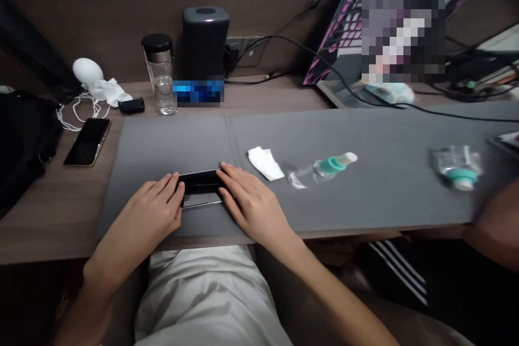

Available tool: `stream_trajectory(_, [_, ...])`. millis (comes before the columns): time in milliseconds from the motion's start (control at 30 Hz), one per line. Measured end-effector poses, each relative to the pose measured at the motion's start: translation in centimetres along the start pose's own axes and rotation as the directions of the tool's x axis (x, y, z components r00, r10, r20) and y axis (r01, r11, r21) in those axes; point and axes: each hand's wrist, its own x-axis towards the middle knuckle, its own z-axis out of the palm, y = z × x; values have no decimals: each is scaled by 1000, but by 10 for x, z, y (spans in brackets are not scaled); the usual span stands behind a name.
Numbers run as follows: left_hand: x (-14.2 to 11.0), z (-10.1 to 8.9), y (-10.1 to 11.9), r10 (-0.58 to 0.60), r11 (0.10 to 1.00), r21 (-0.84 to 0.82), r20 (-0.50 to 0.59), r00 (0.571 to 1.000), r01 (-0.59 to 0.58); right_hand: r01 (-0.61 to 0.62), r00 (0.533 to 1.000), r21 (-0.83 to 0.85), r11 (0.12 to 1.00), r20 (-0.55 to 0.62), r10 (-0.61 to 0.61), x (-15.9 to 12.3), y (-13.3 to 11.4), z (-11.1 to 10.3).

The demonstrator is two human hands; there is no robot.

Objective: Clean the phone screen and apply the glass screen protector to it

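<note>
The left hand [156, 203] and the right hand [253, 200] are positioned at opposite ends of a black object [200, 179] with bright, thin edges. Each hand grips its own end, fingers laid over the surface. The object is located at the near left part of the grey mat [365, 189], close to the front edge of the desk [36, 232].

Right of the right hand: a folded white tissue [265, 163], then a clear spray bottle [324, 170] with a green collar and white cap. Far right of the mat: a second clear bottle [458, 167], also with a green collar, blurred.

Behind the mat: a lidded glass bottle [164, 75] beside a tall dark device [205, 43]. A pixelated patch hides the blue area near its base. Left of the mat: a phone [88, 142], screen dark.

Markings: three white stripes run along black clothing [401, 275] at lower right. The laptop [344, 21] has a pink-and-black pattern; a pixelated patch covers part of it, and its screen text is too blurred to read.
</note>
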Motion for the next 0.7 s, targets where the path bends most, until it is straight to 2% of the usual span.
stream_trajectory(167, [-1,-1,-6,31,999,-25,20,999,-31,10,1000,-6,1000,-1,-10,-1,0,0])
stream_trajectory(400, [-5,1,-13,-9,993,-115,2,1000,10,20,1000,-14,1000,-5,-20,-3,0,0])
stream_trajectory(700, [-6,4,-13,32,995,-95,-81,996,-40,49,998,-43,998,-28,-50,-2,-1,0])
